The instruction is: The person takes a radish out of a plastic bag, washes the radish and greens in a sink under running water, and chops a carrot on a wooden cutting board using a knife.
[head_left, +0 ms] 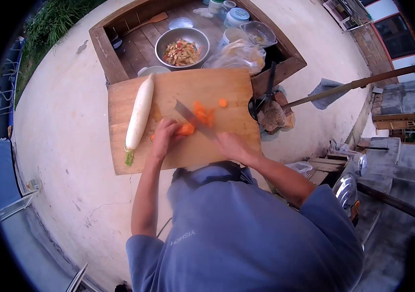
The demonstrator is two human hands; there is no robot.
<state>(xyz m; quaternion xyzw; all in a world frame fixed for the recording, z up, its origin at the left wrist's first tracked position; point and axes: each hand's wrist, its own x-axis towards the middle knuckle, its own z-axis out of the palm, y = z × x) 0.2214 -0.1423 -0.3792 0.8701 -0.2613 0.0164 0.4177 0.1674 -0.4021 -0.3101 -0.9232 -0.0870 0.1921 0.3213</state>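
Observation:
On a wooden cutting board (183,155), my left hand (167,134) closes over a carrot (186,129) and pins it down. My right hand (231,146) grips the handle of a kitchen knife (194,119), its blade slanting up and left right at the cut end of the carrot. Beyond the blade lies a blurred heap of carrot slices (203,113), with one separate slice (223,102) to its right. A whole white radish (140,112) with a short green stem rests along the board's left side.
Behind the board, a wooden tray-like table (144,39) bears a metal bowl (158,47) of chopped food (181,52), a plastic bag (236,57), a clear container (259,34), lidded jars (237,17) and a wooden spatula (155,19). Stones (271,116) and a long pole (358,83) stand at right.

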